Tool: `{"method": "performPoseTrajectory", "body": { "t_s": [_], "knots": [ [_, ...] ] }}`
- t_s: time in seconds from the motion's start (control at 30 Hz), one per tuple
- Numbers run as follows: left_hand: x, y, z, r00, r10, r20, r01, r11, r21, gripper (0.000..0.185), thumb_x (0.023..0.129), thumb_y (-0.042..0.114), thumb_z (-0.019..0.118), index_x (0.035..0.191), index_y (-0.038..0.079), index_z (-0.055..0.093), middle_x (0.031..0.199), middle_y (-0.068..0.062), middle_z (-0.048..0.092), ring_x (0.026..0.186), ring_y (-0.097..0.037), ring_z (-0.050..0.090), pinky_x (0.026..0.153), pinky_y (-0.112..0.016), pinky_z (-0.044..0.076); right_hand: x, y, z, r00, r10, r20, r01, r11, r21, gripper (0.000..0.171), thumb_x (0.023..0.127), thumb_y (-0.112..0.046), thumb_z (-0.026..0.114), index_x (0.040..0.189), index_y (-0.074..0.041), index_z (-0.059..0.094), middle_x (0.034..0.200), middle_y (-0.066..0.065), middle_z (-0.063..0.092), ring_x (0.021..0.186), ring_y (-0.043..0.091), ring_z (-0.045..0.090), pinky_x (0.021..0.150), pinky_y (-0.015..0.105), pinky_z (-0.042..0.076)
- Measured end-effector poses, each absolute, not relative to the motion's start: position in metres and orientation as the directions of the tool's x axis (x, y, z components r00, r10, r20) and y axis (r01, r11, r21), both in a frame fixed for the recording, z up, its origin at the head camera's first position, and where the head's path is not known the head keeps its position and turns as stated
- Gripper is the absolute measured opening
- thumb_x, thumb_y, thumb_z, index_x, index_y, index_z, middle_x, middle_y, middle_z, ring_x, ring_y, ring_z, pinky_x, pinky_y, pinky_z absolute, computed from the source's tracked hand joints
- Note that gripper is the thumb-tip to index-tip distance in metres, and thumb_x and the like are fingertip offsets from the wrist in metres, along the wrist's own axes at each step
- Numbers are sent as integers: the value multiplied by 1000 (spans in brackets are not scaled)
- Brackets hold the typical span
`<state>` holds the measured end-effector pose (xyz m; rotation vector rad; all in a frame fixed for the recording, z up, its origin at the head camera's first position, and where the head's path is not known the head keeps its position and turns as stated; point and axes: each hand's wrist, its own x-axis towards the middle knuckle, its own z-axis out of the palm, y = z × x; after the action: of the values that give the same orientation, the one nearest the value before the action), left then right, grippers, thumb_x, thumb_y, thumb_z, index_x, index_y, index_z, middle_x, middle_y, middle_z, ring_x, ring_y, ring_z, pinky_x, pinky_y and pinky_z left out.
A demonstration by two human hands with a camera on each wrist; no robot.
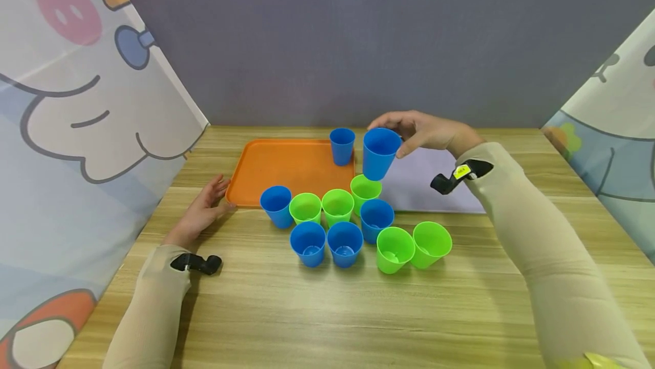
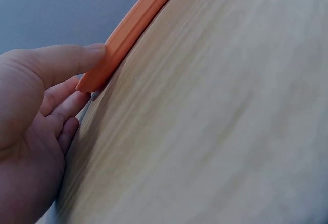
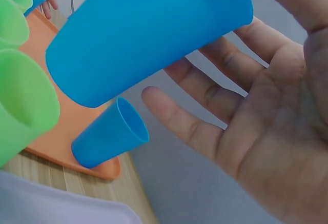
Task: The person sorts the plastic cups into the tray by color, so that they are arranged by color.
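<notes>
My right hand (image 1: 422, 130) grips a blue cup (image 1: 378, 158) near its rim between thumb and fingers, in the air over the purple tray's left side. In the right wrist view, this cup (image 3: 148, 34) fills the upper middle, with the little finger apart from it. Another blue cup (image 1: 341, 147) stands upright on the right end of the orange tray (image 1: 286, 173). My left hand (image 1: 204, 210) holds that tray's near left corner. The left wrist view shows the thumb (image 2: 77, 62) on the tray's orange rim (image 2: 120, 39), with fingers around the corner.
In front of the trays, several blue cups (image 1: 309, 244) and green cups (image 1: 394, 249) stand close together, mouths up, on the wooden table (image 1: 286, 312). The purple tray (image 1: 430, 187) lies right of the orange one. A grey panel (image 1: 338, 45) rises behind; printed cloths flank the table.
</notes>
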<state>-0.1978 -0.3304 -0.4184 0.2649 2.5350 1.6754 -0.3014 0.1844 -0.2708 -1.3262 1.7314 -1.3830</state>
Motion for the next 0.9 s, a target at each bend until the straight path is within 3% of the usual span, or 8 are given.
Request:
{"method": "performPoseTrajectory", "body": {
  "t_s": [0.27,0.5,0.9],
  "knots": [
    [-198,-330,-417,-981,192,11,86,383,920,87,95,-6,60,157,-4,-2,159,-32,16,143,-50,20,115,-62,14,-306,159,-266,-469,-877,103,-314,57,-948,51,88,-3,74,135,-12,57,125,1,63,110,26,56,90,37,53],
    [-198,-330,-418,-981,195,7,82,381,921,87,95,-6,60,157,-3,-2,159,-31,15,143,-50,20,115,-62,15,-306,136,-265,-551,-831,77,-303,113,-946,53,87,-2,74,136,-3,53,127,7,62,117,32,53,99,44,47],
    [-197,-330,-418,-982,189,22,95,387,917,87,95,-7,60,156,-6,-1,158,-33,17,142,-50,22,115,-62,16,-313,98,-275,-664,-746,53,-260,163,-952,51,87,2,70,135,-3,54,131,14,58,120,33,54,103,48,44]
  ]
}}
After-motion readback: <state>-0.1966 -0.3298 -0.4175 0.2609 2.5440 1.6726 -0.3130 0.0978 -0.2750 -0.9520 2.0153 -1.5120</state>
